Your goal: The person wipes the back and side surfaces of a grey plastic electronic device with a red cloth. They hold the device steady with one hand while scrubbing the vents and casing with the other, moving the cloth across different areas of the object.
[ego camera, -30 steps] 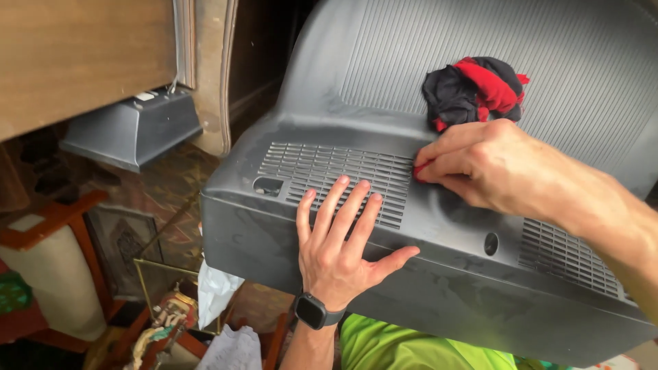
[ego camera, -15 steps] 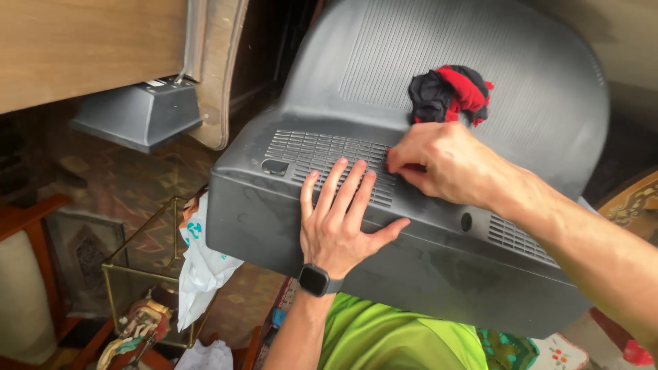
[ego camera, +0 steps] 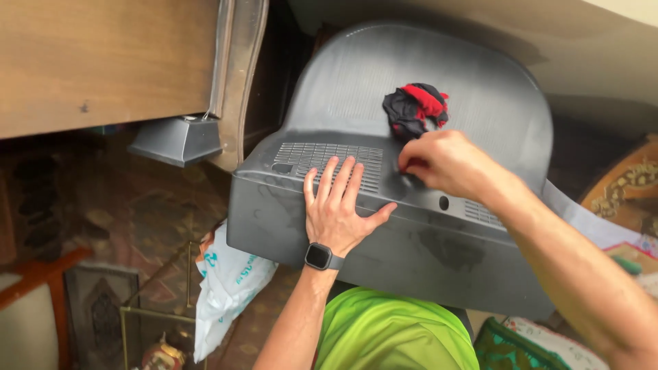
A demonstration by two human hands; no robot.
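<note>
A large grey plastic casing [ego camera: 411, 253] with ribbed top and vent slots [ego camera: 301, 154] rests tilted in front of me. My left hand [ego camera: 339, 209] lies flat on the slotted grille, fingers spread, with a dark watch [ego camera: 320, 257] on the wrist. My right hand [ego camera: 442, 164] has its fingers pinched together against a recess in the casing, just right of the grille. A small red thing seen between those fingertips earlier is hidden now. A crumpled black and red cloth [ego camera: 415, 108] sits on the casing just above my right hand.
A wooden furniture panel [ego camera: 103, 62] stands at upper left, with a grey tapered plastic piece [ego camera: 178, 140] beneath it. A white plastic bag [ego camera: 229, 288] and a brass-framed glass case [ego camera: 157, 322] sit on the patterned floor below. My bright green clothing [ego camera: 391, 329] is under the casing.
The view has pulled back and shifted, so the casing looks smaller. My right hand slid left along the casing and then back right. My left hand has stayed flat on the grille.
</note>
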